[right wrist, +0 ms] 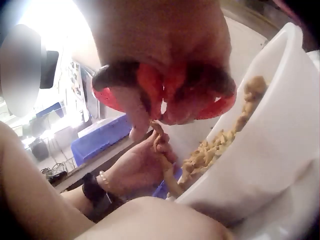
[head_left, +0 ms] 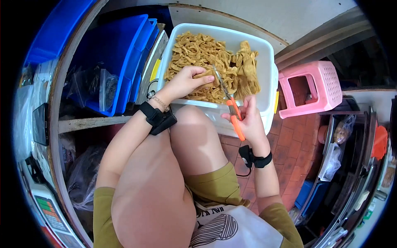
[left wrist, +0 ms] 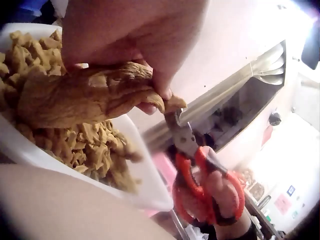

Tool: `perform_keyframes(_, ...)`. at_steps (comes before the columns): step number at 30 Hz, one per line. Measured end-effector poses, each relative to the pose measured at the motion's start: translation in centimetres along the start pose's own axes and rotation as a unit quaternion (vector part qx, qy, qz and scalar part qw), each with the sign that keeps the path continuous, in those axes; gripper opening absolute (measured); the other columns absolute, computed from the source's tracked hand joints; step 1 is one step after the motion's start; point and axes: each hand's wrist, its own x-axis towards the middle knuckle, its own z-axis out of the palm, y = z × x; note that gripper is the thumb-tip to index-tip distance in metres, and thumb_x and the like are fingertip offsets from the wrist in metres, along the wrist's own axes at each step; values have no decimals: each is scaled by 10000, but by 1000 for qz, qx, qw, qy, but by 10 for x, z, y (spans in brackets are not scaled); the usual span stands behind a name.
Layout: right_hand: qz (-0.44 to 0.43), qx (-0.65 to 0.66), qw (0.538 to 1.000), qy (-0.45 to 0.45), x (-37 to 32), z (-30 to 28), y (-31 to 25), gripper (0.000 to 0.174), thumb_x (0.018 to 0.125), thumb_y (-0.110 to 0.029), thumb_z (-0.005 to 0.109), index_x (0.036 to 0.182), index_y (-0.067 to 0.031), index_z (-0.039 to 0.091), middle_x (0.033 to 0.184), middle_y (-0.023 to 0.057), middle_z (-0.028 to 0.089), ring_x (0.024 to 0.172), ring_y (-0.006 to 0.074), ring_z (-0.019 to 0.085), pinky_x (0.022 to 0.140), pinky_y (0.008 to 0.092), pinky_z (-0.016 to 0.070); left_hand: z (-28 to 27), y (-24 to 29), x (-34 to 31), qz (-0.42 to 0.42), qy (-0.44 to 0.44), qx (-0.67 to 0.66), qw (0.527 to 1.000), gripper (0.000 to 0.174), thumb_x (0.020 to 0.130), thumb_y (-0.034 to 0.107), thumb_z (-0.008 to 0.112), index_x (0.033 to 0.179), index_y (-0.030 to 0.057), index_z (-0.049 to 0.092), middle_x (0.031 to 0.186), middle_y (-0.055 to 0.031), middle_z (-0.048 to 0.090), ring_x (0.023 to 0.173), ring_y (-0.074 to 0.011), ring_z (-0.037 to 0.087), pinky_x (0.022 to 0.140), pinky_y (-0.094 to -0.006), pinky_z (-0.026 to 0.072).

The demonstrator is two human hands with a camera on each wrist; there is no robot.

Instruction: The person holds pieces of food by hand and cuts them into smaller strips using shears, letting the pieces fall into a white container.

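My left hand [head_left: 186, 82] pinches a flat, wrinkled tan-brown strip [left wrist: 90, 97], like bean curd skin, over a white plastic tub [right wrist: 255, 145]. In the left wrist view, thumb and fingers hold it near one end. My right hand [head_left: 251, 120] grips orange-handled scissors [head_left: 234, 115], fingers through the loops. Their blades point away from me, with the strip's end at the blades in the left wrist view. Short curled pieces [head_left: 192, 49] of the same stuff heap the tub's left and middle. Longer uncut strips [head_left: 247, 70] lie at its right side.
Blue plastic bins [head_left: 124, 62] stand left of the tub, behind a wooden shelf edge [head_left: 93, 123]. A pink stool [head_left: 326, 87] is to the right on red floor tiles [head_left: 289, 142]. My bare knees [head_left: 194, 128] come close to the tub's near side.
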Motion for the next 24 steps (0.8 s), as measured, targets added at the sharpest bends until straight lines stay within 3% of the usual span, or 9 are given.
perform_keyframes(2, 37, 30, 999, -5, -2, 0, 1, 678, 639, -346, 840, 921, -56, 295, 633, 66, 432, 549, 162, 406, 512, 311, 407, 3, 1, -2, 23, 1, -96, 995, 233, 889, 270, 617, 817, 48, 610, 645, 93, 454, 560, 0, 372, 464, -191, 273)
perform_keyframes(4, 27, 38, 999, 7, -5, 1, 4, 613, 692, -192, 819, 899, -108, 248, 593, -3, 419, 556, 70, 354, 500, 218, 332, 1, -7, 1, 20, -5, -100, 995, 227, 889, 265, 616, 823, 49, 607, 644, 90, 458, 562, -2, 378, 469, -190, 281)
perform_keyframes(5, 26, 37, 999, 6, -8, 1, 9, 613, 692, -192, 819, 899, -108, 248, 593, -3, 419, 556, 70, 354, 500, 218, 332, 1, -11, 2, 17, -11, -104, 994, 221, 890, 261, 615, 829, 50, 603, 643, 87, 463, 564, -3, 384, 473, -188, 289)
perform_keyframes(8, 2, 1, 1000, 30, -20, -2, 18, 624, 686, -194, 822, 926, -107, 253, 633, 11, 475, 587, 80, 403, 547, 226, 373, -1, -1, -3, 19, -8, -115, 993, 205, 887, 250, 617, 855, 47, 609, 649, 84, 475, 558, -3, 388, 471, -186, 290)
perform_keyframes(11, -14, -64, 998, 22, -31, -3, 25, 650, 669, -214, 827, 972, -89, 265, 706, 56, 545, 630, 147, 478, 636, 268, 443, 2, 5, -4, -4, 31, -126, 992, 191, 882, 235, 620, 873, 44, 618, 652, 80, 489, 552, -6, 400, 469, -184, 296)
perform_keyframes(12, -13, -65, 998, 21, -31, -2, 24, 650, 669, -214, 827, 972, -89, 265, 706, 56, 545, 630, 147, 478, 636, 268, 443, 3, 2, -3, -4, 31, -127, 991, 191, 882, 235, 620, 873, 44, 618, 652, 80, 489, 552, -6, 400, 469, -184, 296)
perform_keyframes(14, 21, -83, 996, 6, -32, 0, 17, 651, 669, -236, 825, 972, -81, 271, 693, 65, 538, 616, 163, 478, 622, 273, 443, 4, -2, 0, 4, 41, -106, 994, 208, 867, 214, 628, 890, 8, 644, 728, 51, 572, 648, -16, 458, 572, -196, 386)
perform_keyframes(20, 34, -100, 994, 4, -19, 9, 5, 628, 694, -296, 801, 967, -80, 278, 679, 74, 525, 576, 162, 445, 572, 276, 435, 8, -8, 4, 44, 49, -114, 991, 221, 865, 208, 629, 932, -2, 645, 759, 36, 592, 681, -25, 481, 605, -202, 406)
perform_keyframes(24, 43, -110, 993, -9, -8, 7, -9, 628, 703, -329, 788, 981, -78, 284, 687, 83, 535, 566, 165, 450, 560, 279, 425, 4, -2, 2, 14, 51, -93, 994, 234, 867, 200, 622, 959, -14, 641, 774, 25, 601, 700, -27, 491, 625, -205, 419)
